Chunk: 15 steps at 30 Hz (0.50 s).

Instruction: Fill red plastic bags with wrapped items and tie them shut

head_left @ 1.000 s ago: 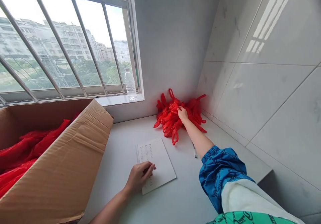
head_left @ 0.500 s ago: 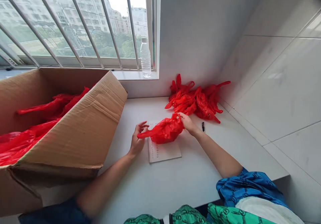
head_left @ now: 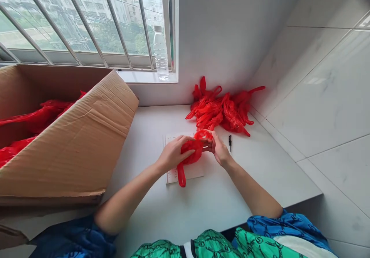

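Both my hands hold one red plastic bag [head_left: 191,153] just above a sheet of paper [head_left: 173,174] on the white counter [head_left: 214,196]. My left hand [head_left: 172,154] is closed around the bunched body of the bag. My right hand [head_left: 217,148] pinches its looped handle. One strip of the bag hangs down over the paper. Behind my hands, in the corner, lies a pile of red plastic bags [head_left: 222,108].
A large open cardboard box [head_left: 72,142] with more red bags [head_left: 34,119] inside stands on the left. A clear water bottle [head_left: 160,54] stands on the window sill. A small black pen [head_left: 230,141] lies right of my right hand. Tiled wall on the right.
My right hand took one bag from the pile and drew it over the paper. My left hand left the paper and closed on the bag, which is now bunched up.
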Each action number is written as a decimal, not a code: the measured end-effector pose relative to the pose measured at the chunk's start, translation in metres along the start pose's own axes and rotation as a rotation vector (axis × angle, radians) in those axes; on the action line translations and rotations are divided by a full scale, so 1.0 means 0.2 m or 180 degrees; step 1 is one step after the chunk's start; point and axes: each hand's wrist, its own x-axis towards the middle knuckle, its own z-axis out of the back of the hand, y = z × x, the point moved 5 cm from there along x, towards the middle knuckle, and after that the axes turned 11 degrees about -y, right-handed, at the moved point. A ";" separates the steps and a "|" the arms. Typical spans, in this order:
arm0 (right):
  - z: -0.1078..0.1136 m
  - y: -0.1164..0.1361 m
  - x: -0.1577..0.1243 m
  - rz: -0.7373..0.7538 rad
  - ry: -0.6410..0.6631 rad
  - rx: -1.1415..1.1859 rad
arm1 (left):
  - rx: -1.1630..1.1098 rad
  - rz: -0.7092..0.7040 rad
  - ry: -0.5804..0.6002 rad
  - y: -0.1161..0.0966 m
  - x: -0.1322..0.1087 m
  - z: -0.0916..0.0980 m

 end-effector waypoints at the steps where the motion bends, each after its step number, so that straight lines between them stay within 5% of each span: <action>1: -0.01 0.02 -0.02 0.0161 -0.0097 -0.0031 | -0.0038 0.0128 -0.0055 0.01 0.01 0.01; 7: -0.08 0.19 -0.14 0.1650 -0.0552 -0.0951 | -0.0907 0.0692 -0.0273 0.06 -0.01 0.11; 11: -0.20 0.21 -0.12 0.1869 -0.0048 -0.1650 | -0.0672 0.0513 -0.0166 0.02 -0.02 0.14; 15: -0.16 0.25 -0.07 0.1964 -0.0221 -0.1830 | -0.0229 0.0248 -0.0613 0.03 0.00 0.21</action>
